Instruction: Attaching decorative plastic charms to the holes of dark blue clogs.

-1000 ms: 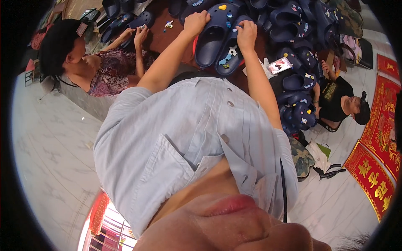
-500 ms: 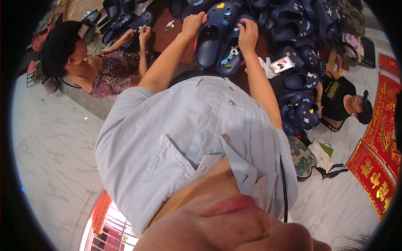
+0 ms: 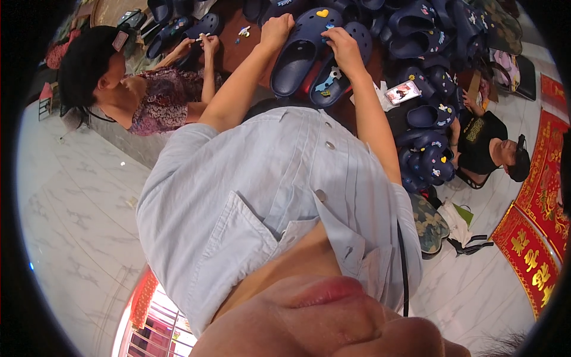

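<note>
In front of me is a pair of navy clogs: the left clog (image 3: 295, 59) has a yellow heart charm (image 3: 322, 13) on its toe, and the right clog (image 3: 360, 41) has light blue, white and green decoration toward its heel. My left hand (image 3: 277, 31) is closed at the left clog's outer side, near the strap. Reaching across the right clog, my right hand (image 3: 344, 49) has thumb and finger pinched at a small blue charm (image 3: 328, 27) on the left clog's upper. The fingertips partly cover that charm.
Many navy clogs (image 3: 416, 35) are heaped to the right, beside a phone (image 3: 402, 92) with a lit screen. Small loose charms (image 3: 244, 31) lie on the dark red tabletop (image 3: 235, 50). One person (image 3: 148, 98) handles a small piece on the left; another person (image 3: 485, 143) sits on the right.
My right hand has moved left from the right clog to the charm on the left clog. The left clog has shifted slightly, and the two clogs' toes have spread apart.
</note>
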Action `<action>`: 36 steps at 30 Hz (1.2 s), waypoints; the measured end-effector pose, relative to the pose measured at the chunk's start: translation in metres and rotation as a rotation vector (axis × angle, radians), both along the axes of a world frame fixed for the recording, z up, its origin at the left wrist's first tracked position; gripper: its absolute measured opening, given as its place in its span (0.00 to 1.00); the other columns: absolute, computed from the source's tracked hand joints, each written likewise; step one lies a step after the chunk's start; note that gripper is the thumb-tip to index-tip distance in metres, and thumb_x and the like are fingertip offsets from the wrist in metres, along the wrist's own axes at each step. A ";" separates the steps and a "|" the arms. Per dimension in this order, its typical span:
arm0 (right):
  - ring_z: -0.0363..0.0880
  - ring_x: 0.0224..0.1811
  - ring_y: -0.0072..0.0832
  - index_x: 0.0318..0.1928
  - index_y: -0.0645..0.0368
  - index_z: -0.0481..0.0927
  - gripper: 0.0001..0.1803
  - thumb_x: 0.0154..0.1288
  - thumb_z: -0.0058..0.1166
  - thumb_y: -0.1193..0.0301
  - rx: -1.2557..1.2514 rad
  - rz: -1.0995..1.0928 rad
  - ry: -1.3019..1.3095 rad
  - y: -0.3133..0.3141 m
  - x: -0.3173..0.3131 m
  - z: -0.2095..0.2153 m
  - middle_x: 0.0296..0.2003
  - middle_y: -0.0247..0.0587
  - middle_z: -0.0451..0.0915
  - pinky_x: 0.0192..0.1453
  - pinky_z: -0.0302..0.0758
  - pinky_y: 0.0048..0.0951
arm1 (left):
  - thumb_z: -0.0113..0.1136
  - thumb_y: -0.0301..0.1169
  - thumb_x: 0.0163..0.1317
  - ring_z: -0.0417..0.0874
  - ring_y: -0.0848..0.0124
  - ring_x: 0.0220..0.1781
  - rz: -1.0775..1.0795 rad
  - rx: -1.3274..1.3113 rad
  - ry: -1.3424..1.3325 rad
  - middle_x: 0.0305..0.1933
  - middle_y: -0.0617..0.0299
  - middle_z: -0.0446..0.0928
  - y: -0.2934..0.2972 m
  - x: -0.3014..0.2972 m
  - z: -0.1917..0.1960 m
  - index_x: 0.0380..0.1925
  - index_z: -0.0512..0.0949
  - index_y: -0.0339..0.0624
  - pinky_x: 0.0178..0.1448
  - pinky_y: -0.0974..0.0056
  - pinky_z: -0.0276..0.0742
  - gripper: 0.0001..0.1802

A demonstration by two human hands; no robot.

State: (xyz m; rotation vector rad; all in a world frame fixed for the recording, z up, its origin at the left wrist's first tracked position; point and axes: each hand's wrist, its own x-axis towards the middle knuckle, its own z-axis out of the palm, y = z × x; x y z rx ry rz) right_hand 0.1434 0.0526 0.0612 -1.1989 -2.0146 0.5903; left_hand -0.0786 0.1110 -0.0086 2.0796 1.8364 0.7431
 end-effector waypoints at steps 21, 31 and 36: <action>0.77 0.42 0.46 0.39 0.58 0.73 0.15 0.51 0.63 0.78 0.024 0.132 -0.327 0.012 -0.001 0.010 0.34 0.44 0.76 0.45 0.74 0.43 | 0.67 0.36 0.53 0.80 0.59 0.32 -0.540 0.234 -0.032 0.26 0.58 0.77 -0.116 0.006 0.032 0.32 0.75 0.43 0.36 0.58 0.77 0.13; 0.76 0.39 0.38 0.39 0.55 0.78 0.09 0.56 0.53 0.74 0.283 -0.001 -0.371 -0.046 -0.016 0.045 0.32 0.38 0.74 0.42 0.75 0.37 | 0.64 0.36 0.56 0.80 0.58 0.32 -0.533 0.249 0.000 0.26 0.55 0.77 -0.116 0.016 0.032 0.33 0.75 0.43 0.38 0.56 0.77 0.11; 0.76 0.40 0.37 0.39 0.55 0.78 0.10 0.54 0.53 0.74 0.165 0.015 -0.448 -0.084 0.002 0.028 0.33 0.38 0.73 0.41 0.75 0.37 | 0.62 0.38 0.60 0.80 0.58 0.35 -0.566 0.226 0.050 0.32 0.55 0.78 -0.110 0.028 0.036 0.35 0.76 0.41 0.39 0.57 0.79 0.12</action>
